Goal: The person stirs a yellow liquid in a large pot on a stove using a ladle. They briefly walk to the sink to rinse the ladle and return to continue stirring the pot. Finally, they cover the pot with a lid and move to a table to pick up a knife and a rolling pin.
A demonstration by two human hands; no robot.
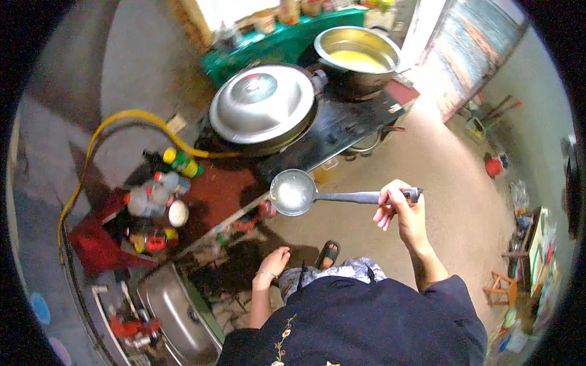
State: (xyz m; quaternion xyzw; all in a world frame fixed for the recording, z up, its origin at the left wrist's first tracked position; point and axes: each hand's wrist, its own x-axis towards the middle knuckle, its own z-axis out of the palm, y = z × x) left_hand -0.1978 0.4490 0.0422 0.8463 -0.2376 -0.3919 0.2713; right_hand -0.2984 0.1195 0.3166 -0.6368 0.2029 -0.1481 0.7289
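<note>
My right hand (402, 208) grips the dark handle of a metal ladle (293, 192), which it holds out level over the floor in front of me. A pale, cloudy content shows in the ladle's bowl. My left hand (274, 263) hangs low by my body, its fingers loosely extended and holding nothing. Beyond the ladle, a wide pan with a domed metal lid (263, 104) sits on a black gas stove (339, 123). At the stove's right end stands a deep metal pot (357, 50) with yellowish content.
Plastic bottles (149, 199) and a green bottle (183, 162) stand on the red surface at left. A yellow hose (123, 113) curves to the stove. A metal sink (176, 315) lies at lower left. A small wooden stool (501, 288) and cluttered shelving are at right.
</note>
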